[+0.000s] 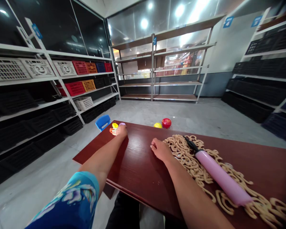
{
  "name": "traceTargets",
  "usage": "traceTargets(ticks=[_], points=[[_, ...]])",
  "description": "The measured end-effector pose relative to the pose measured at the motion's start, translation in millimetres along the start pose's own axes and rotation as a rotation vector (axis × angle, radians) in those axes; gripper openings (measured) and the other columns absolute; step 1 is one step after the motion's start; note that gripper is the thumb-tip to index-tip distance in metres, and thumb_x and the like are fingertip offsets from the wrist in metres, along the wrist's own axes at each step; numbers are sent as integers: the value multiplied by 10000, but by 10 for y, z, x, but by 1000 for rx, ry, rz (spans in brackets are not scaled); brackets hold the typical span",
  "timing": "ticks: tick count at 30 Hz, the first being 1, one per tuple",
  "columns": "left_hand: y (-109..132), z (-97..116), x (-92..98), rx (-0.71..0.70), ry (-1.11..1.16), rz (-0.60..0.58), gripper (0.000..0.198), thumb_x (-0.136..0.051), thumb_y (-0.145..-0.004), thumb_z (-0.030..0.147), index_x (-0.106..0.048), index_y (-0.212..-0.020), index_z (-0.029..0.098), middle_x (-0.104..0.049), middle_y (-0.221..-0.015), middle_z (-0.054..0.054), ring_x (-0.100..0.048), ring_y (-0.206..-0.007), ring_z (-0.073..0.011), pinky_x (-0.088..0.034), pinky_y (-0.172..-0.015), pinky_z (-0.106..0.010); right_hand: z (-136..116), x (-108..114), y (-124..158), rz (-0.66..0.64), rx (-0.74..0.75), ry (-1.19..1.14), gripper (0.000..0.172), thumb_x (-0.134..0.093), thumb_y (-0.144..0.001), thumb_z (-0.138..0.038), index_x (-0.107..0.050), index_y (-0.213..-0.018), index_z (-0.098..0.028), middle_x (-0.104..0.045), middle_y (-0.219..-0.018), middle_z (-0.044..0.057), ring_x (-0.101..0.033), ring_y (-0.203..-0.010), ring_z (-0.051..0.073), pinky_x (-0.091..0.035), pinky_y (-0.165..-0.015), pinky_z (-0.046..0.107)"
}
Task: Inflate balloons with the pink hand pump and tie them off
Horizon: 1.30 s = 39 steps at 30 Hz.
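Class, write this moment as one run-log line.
left hand: at colourful items, grip unclear; right hand: beside tan curls; pink pump: atop tan curls

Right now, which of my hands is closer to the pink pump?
Your right hand, beside the tan curly pieces under the pink pump. Your left hand is farther off, by the small colourful items.
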State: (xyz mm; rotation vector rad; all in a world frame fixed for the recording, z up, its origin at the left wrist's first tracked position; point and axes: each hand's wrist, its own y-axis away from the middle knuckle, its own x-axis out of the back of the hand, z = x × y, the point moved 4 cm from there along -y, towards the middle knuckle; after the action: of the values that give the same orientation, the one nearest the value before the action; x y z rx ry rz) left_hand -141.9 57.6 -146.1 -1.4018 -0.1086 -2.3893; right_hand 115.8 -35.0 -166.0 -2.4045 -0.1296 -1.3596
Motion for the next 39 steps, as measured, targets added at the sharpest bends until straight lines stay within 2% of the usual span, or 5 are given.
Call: traceTargets(ticks=[14, 29, 33, 37, 39], points=[[-160, 239, 1178, -111, -56, 191, 151, -563, -591, 144, -626, -726, 170, -644, -773, -82, -588, -748, -216, -415, -631, -280, -18, 3, -9, 44, 8, -40, 28, -525, -796, -221, -531, -822, -227, -619, -771, -2, -545, -673, 130, -279, -588, 243], [889, 1011, -270, -270, 845, -299, 265, -704, -594, 360, -576, -683, 146, -585, -634, -15, -522, -556, -102, -403, -526, -213, 11, 154, -21, 439, 52, -221, 535, -558, -747, -263, -413, -1259, -206, -507, -1166, 90, -544, -951, 187, -442, -807, 321], [1095, 1102, -464, -329, 1017, -520, 351, -752, -544, 370, -577, -748, 143, -606, -678, -19, -550, -608, -118, -434, -576, -235, 22, 177, -35, 424, 64, -222, 367, -477, -799, -204, -508, -1164, -220, -591, -1057, 53, -545, -963, 171, -427, -838, 304], [1105, 989, -492, -184, 1274, -455, 378, -678, -626, 481, -502, -681, 152, -533, -583, 18, -473, -487, -70, -341, -446, -191, 76, 223, -41, 451, 41, -227, 216, -458, -810, -195, -596, -976, -214, -624, -952, 28, -558, -891, 152, -418, -809, 269], [1133, 962, -574, -80, 1318, -648, 476, -525, -702, 612, -457, -615, 150, -486, -532, 11, -411, -406, -61, -233, -365, -187, 112, 254, -41, 473, 11, -222, 174, -464, -801, -186, -615, -884, -209, -629, -889, 20, -561, -836, 145, -419, -773, 258]])
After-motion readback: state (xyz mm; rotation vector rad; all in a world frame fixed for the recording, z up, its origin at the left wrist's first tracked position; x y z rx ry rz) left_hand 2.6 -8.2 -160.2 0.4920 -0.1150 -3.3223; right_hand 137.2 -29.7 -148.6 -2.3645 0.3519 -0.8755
